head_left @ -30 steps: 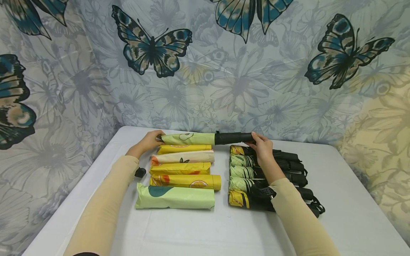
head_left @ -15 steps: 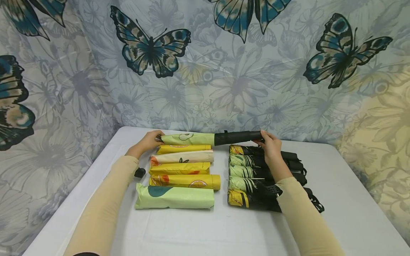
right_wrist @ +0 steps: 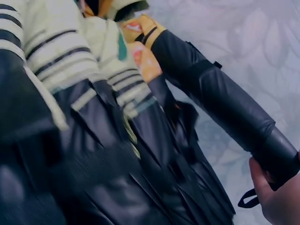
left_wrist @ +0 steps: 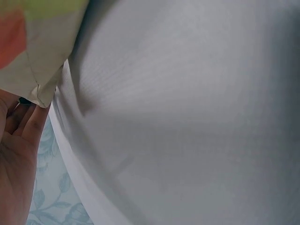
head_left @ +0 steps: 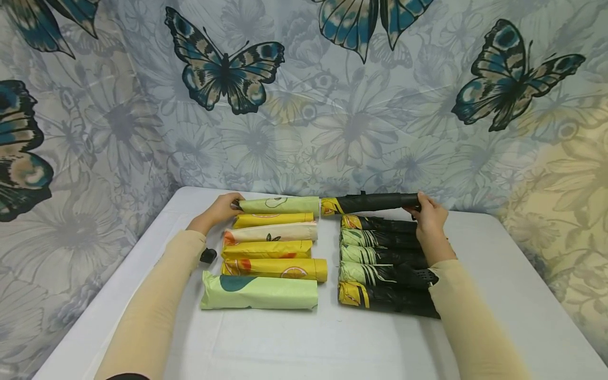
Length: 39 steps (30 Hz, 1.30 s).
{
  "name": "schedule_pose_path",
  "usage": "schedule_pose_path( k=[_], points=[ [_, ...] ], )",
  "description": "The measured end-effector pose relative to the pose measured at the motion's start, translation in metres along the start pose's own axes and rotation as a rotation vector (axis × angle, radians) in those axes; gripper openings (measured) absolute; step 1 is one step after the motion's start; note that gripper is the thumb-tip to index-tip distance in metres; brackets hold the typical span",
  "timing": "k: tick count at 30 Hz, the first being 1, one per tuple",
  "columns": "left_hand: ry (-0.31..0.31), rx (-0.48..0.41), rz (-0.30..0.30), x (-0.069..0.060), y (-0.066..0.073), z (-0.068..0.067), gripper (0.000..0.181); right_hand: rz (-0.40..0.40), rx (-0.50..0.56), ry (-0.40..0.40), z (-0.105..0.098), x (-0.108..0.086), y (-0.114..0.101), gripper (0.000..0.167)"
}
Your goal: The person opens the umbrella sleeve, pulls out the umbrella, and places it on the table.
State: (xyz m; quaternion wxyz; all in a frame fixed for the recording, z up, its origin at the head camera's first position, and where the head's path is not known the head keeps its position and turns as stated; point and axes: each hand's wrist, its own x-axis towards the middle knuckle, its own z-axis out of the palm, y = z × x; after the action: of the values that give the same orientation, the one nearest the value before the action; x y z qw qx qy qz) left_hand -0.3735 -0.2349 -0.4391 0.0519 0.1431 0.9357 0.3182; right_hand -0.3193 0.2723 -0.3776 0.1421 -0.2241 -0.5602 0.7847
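Note:
At the back of the table, my left hand (head_left: 219,210) pinches the left end of a pale green umbrella sleeve (head_left: 280,205). My right hand (head_left: 431,220) grips the handle end of a folded black umbrella (head_left: 370,202) with a yellow patterned end. That yellow end lies just beside the sleeve's right opening, a thin gap between them. The right wrist view shows the umbrella's black body (right_wrist: 211,89) slanting down to the fingers, a small loop hanging there. In the left wrist view, a pale fabric corner with an orange patch (left_wrist: 11,40) partly covers the left fingers.
Several yellow, peach and green umbrella sleeves (head_left: 274,269) lie stacked in a column at left. Several folded black umbrellas with yellow or green ends (head_left: 380,274) lie in a column at right, under my right forearm. A butterfly-print cloth (head_left: 304,148) hangs behind the white table (head_left: 285,343).
My right hand has moved right, drawing the umbrella out of the green sleeve; its yellow end is now exposed. The left hand has stayed at the sleeve's left end.

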Motion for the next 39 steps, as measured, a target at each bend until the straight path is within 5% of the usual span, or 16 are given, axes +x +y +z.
schedule_pose_path(
  k=[10, 19, 32, 39],
  points=[
    [0.017, 0.011, -0.001, 0.001, -0.001, 0.001, 0.033, 0.024, 0.061, 0.125, -0.024, 0.017, -0.012, 0.049],
    [0.017, 0.002, 0.007, 0.001, 0.000, 0.001, 0.034, 0.102, 0.044, 0.048, -0.042, 0.021, -0.015, 0.056],
    [0.023, -0.006, 0.010, 0.002, -0.002, 0.004, 0.034, 0.104, -0.200, -0.016, -0.065, 0.027, -0.010, 0.066],
    [0.028, -0.014, 0.005, 0.001, -0.002, 0.004, 0.032, 0.009, -0.576, -0.045, -0.071, 0.027, -0.006, 0.062]
  ],
)
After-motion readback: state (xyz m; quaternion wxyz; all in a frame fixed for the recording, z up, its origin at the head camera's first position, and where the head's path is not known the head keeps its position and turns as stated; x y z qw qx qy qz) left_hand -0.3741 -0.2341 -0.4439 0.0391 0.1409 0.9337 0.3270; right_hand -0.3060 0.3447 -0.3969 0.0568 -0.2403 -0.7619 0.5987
